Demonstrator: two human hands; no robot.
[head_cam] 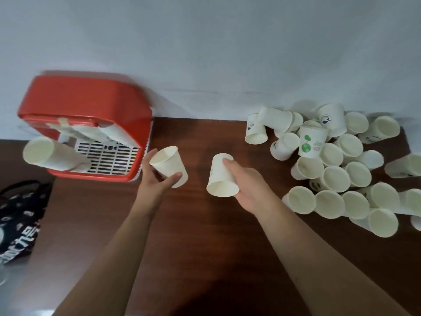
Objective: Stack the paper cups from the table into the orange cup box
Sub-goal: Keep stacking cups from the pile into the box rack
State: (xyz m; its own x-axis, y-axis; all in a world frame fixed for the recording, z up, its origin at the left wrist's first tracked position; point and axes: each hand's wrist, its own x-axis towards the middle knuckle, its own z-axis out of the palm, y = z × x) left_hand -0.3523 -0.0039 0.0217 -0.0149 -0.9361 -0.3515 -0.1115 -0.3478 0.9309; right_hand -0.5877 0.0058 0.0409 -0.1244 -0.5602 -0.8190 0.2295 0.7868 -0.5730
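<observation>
Two paper cups are up in the air over the middle of the tabletop (205,137). The left cup (168,166) sits in the left hand (157,179), with the thumb and fingers curled round its side and its open mouth tipped up. The right cup (222,176) is in the right hand (246,185), whose fingers wrap its side while the mouth points back at us.

The orange cup box (91,96) stands at the back left corner, against the wall (205,42). A stack of cups (52,156) leans out of its front, mouth first. The big pile of loose cups (337,169) lies along the back right edge — lots are left to do.

We think the next job is to slip the left cup into that stack. We would turn its bottom toward the open mouth, line the two up, and push softly — a hard squeeze could crush the thin paper.

A black bag (20,220) lies by the left edge.
</observation>
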